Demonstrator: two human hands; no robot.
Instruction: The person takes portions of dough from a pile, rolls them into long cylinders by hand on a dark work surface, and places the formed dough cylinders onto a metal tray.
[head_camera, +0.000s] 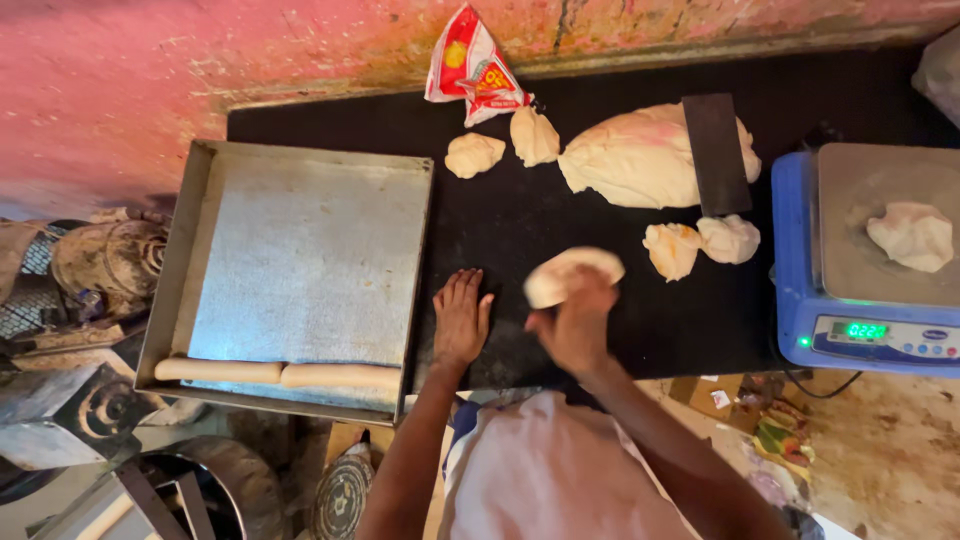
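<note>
A: From the head camera, what are the two hands doing?

B: The right hand is curled around a flattened dough piece, gripping its lower edge and holding it tilted up off the black counter. The left hand lies flat on the counter, palm down, fingers spread and holding nothing, just left of the right one.

A: And what sits around them?

B: To the left is a large square metal tray with two rolled dough logs laid end to end along its near wall. Farther back on the counter is a big dough mass with a dark flat scraper lying across its right side. Two small lumps lie left of the mass, near a red and white plastic packet at the wall. Two more lumps sit touching each other, just right of the held piece.

A: Anything on the right edge?

B: A blue weighing scale with a metal platform, and one dough portion resting on it. Its green display is lit.
</note>
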